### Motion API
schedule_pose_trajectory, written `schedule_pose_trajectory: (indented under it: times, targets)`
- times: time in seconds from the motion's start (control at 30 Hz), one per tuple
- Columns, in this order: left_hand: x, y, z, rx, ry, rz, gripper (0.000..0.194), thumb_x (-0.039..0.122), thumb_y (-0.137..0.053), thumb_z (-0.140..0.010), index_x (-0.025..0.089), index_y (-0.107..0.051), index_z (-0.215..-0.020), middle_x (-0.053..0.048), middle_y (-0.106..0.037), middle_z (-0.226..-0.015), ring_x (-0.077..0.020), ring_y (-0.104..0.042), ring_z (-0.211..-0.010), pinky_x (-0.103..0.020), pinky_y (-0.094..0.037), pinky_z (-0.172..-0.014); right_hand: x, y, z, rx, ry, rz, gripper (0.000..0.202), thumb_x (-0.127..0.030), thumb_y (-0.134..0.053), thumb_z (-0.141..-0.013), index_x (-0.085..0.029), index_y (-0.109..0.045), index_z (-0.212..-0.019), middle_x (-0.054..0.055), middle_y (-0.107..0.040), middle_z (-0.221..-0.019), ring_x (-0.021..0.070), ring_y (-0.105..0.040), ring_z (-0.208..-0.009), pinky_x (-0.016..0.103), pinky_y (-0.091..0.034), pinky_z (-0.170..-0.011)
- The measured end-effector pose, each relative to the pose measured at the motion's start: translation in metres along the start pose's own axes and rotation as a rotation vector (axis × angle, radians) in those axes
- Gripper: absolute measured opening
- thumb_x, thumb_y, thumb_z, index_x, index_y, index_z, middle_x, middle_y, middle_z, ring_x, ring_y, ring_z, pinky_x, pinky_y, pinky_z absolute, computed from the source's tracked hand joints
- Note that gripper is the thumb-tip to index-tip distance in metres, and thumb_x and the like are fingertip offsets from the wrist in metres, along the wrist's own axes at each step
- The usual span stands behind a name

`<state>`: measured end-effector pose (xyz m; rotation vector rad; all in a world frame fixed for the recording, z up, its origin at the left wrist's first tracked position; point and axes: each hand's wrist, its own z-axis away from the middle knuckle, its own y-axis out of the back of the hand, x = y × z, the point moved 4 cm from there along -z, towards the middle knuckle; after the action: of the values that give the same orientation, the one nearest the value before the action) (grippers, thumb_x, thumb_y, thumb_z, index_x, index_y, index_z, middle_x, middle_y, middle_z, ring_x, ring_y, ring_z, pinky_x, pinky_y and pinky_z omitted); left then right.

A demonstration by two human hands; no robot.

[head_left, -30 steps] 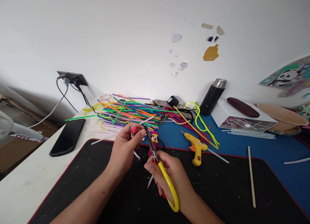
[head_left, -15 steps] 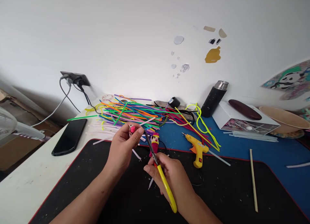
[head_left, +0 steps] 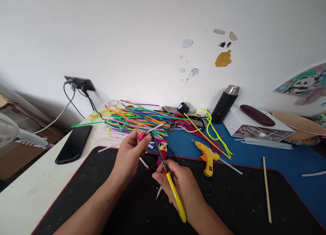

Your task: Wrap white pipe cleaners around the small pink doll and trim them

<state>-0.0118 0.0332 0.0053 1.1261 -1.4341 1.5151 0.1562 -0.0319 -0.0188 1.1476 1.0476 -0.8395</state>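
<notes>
My left hand (head_left: 131,153) is closed on a small pink-and-white piece (head_left: 141,136), pinched between thumb and fingers. Yellow-handled scissors (head_left: 175,196) are gripped in my right hand (head_left: 182,180), their dark blades pointing up and left, with the tips beside my left thumb. Whether the blades touch anything is too small to tell. Just behind the blades lies a small doll (head_left: 163,147) with a yellow band and a crimson body, partly covered by the scissors. A pale strip (head_left: 144,162) lies beneath my left hand.
Colourful pipe cleaners (head_left: 142,118) lie piled at the back. A yellow glue gun (head_left: 209,157) rests right of my hands on the black mat's edge (head_left: 244,170). A phone (head_left: 73,144) is at left; a black flask (head_left: 226,104) and white box (head_left: 254,123) stand back right.
Both hands stay nearly in place. The pink-and-white piece has shifted very slightly right within my left hand's pinch.
</notes>
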Motion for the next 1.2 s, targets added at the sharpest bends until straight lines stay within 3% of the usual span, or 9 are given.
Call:
schedule_pose_trajectory:
  times: [0.27, 0.47, 0.53, 0.67, 0.8, 0.87, 1.0, 1.2]
  targets:
    - [0.001, -0.002, 0.002, -0.015, -0.003, -0.035, 0.029, 0.040, -0.090, -0.081, 0.019, -0.071, -0.086, 0.008, -0.042, -0.064, -0.0067, -0.032, -0.054, -0.020, -0.026, -0.049, -0.001, 0.001, -0.001, 0.011, 0.018, 0.023, 0.029, -0.052, -0.074, -0.092, -0.023, -0.069, -0.088, -0.004, -0.058, -0.060, 0.0118, -0.050, -0.046, 0.021, -0.036, -0.045]
    - [0.009, 0.003, -0.002, -0.013, 0.001, -0.113, 0.028, 0.042, -0.086, -0.082, 0.019, -0.070, -0.086, 0.007, -0.045, -0.067, -0.0081, -0.032, -0.055, -0.021, -0.028, -0.050, -0.006, 0.004, 0.000, 0.003, -0.012, -0.046, 0.034, -0.056, -0.071, -0.093, -0.023, -0.066, -0.089, -0.006, -0.053, -0.057, 0.0089, -0.044, -0.036, 0.021, -0.031, -0.037]
    - [0.013, 0.007, -0.005, -0.036, 0.012, -0.225, 0.028, 0.044, -0.084, -0.083, 0.020, -0.070, -0.087, 0.005, -0.050, -0.070, -0.0097, -0.037, -0.057, -0.022, -0.032, -0.052, -0.010, 0.008, 0.001, 0.019, -0.029, -0.118, 0.038, -0.060, -0.070, -0.095, -0.022, -0.066, -0.090, -0.007, -0.051, -0.055, 0.0090, -0.044, -0.035, 0.020, -0.032, -0.036]
    - [0.010, 0.005, -0.009, -0.239, -0.030, -0.663, 0.023, 0.043, -0.074, -0.087, 0.020, -0.074, -0.089, 0.002, -0.061, -0.073, -0.0148, -0.052, -0.067, -0.025, -0.040, -0.063, -0.016, 0.017, 0.004, 0.110, -0.109, -0.281, 0.048, -0.069, -0.067, -0.096, -0.021, -0.064, -0.093, -0.009, -0.046, -0.049, 0.0090, -0.043, -0.035, 0.019, -0.033, -0.037]
    - [-0.002, 0.002, -0.010, -0.242, -0.099, -1.167, 0.023, 0.038, -0.059, -0.095, 0.022, -0.074, -0.089, 0.001, -0.065, -0.068, -0.0170, -0.055, -0.062, -0.027, -0.036, -0.061, -0.016, 0.019, 0.004, 0.124, -0.116, -0.391, 0.049, -0.069, -0.068, -0.096, -0.020, -0.063, -0.094, -0.010, -0.047, -0.047, 0.0084, -0.042, -0.033, 0.018, -0.033, -0.036]
    - [-0.010, -0.001, -0.010, -0.290, -0.084, -1.328, 0.022, 0.037, -0.058, -0.098, 0.024, -0.076, -0.094, -0.002, -0.073, -0.075, -0.0194, -0.062, -0.066, -0.029, -0.036, -0.061, -0.016, 0.020, 0.003, 0.125, -0.103, -0.405, 0.049, -0.069, -0.068, -0.096, -0.020, -0.063, -0.093, -0.010, -0.048, -0.047, 0.0083, -0.042, -0.033, 0.018, -0.033, -0.036]
    - [-0.018, -0.002, -0.011, -0.335, -0.051, -1.433, 0.020, 0.034, -0.063, -0.097, 0.025, -0.080, -0.102, -0.008, -0.083, -0.090, -0.0271, -0.073, -0.080, -0.031, -0.037, -0.063, -0.018, 0.021, 0.003, 0.151, -0.098, -0.411, 0.048, -0.068, -0.069, -0.096, -0.020, -0.063, -0.093, -0.009, -0.050, -0.050, 0.0091, -0.044, -0.034, 0.019, -0.035, -0.036]
    - [-0.025, -0.004, -0.011, -0.352, -0.026, -1.526, 0.025, 0.033, -0.062, -0.098, 0.026, -0.081, -0.113, -0.011, -0.086, -0.102, -0.0310, -0.079, -0.091, -0.032, -0.041, -0.066, -0.023, 0.020, 0.005, 0.131, -0.097, -0.427, 0.049, -0.068, -0.070, -0.095, -0.020, -0.063, -0.092, -0.010, -0.048, -0.049, 0.0084, -0.043, -0.035, 0.019, -0.034, -0.037]
